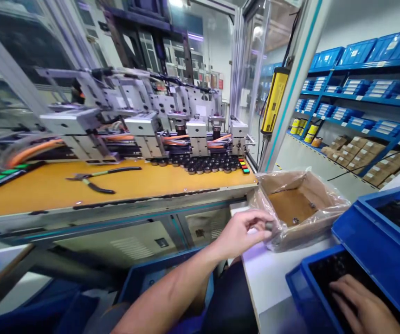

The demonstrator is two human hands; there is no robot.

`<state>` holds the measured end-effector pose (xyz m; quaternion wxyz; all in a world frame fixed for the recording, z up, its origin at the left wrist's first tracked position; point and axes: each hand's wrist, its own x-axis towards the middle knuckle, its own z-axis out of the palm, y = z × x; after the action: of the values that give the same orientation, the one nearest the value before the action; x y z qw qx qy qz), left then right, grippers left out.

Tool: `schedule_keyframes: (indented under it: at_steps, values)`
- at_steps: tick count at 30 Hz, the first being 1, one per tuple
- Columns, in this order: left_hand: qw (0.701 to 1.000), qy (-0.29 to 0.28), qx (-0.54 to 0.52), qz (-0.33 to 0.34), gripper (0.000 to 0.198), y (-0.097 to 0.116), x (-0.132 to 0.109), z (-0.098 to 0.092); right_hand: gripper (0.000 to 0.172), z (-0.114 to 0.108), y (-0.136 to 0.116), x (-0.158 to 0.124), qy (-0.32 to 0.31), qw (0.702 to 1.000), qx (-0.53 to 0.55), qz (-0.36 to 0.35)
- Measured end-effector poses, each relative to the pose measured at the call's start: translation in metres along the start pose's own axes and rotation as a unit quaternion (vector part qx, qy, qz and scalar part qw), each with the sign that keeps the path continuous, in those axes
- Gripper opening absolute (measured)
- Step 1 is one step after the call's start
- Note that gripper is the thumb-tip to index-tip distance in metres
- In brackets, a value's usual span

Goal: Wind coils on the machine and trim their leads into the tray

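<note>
My left hand (243, 234) is beside the near left edge of the plastic-lined cardboard box (325, 227). Its thumb and fingers pinch a small grey piece (268, 225), blurred, whose kind I cannot make out. My right hand (367, 304) reaches into the nearer blue bin (295, 283), fingers slightly bent and apart over small dark parts (335, 264). Nothing is visible in its grasp, though the fingertips are partly lost against the dark contents. A few small metal parts (295, 221) lie on the box's bottom.
A second blue bin (370, 232) with black parts stands behind the first. On the orange machine bench (158, 183) lie pliers (97, 176) and several black round parts (210, 164), in front of metal fixtures (142, 134). A yellow sensor bar (274, 99) stands upright at the machine's right frame.
</note>
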<state>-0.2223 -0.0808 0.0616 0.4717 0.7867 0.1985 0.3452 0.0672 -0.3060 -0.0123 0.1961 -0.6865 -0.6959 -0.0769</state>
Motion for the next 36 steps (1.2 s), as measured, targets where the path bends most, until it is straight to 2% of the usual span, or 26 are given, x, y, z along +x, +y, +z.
schedule_keyframes:
  at_steps: [2, 5, 8, 11, 14, 16, 21, 26, 31, 36]
  values:
    - [0.992, 0.043, -0.113, -0.032, 0.031, 0.002, -0.038, -0.009, 0.02, -0.014, -0.02, 0.016, 0.018, 0.999, 0.029, 0.018]
    - [0.973, 0.092, -0.208, -0.046, 0.028, 0.009, -0.068, -0.015, 0.014, -0.034, -0.058, 0.038, 0.074, 0.995, 0.064, 0.018]
    - [0.969, 0.091, -0.227, -0.021, 0.02, 0.024, -0.081, -0.015, 0.006, -0.051, -0.098, 0.056, 0.126, 0.988, 0.087, -0.019]
    - [0.973, 0.072, -0.216, -0.023, 0.025, 0.038, -0.09, -0.012, 0.008, -0.058, -0.138, 0.068, 0.138, 0.977, 0.125, -0.103]
    - [0.979, 0.062, -0.192, -0.03, 0.029, 0.044, -0.099, -0.006, 0.007, -0.054, -0.171, 0.069, 0.148, 0.961, 0.173, -0.157]
    - [0.979, 0.055, -0.193, -0.035, 0.027, 0.043, -0.104, 0.0, 0.005, -0.047, -0.183, 0.064, 0.145, 0.954, 0.195, -0.177]
    - [0.962, 0.036, -0.265, -0.058, 0.028, 0.037, -0.11, 0.018, 0.002, -0.038, -0.188, 0.051, 0.133, 0.95, 0.201, -0.199]
    - [0.946, 0.018, -0.307, -0.1, 0.037, 0.039, -0.111, 0.032, 0.005, -0.037, -0.189, 0.051, 0.148, 0.947, 0.205, -0.2]
    - [0.945, 0.029, -0.317, -0.076, 0.035, 0.039, -0.113, 0.035, 0.005, -0.036, -0.189, 0.051, 0.151, 0.945, 0.204, -0.207]
    - [0.944, 0.037, -0.323, -0.054, 0.038, 0.037, -0.114, 0.031, 0.022, -0.036, -0.184, 0.05, 0.149, 0.951, 0.196, -0.187]
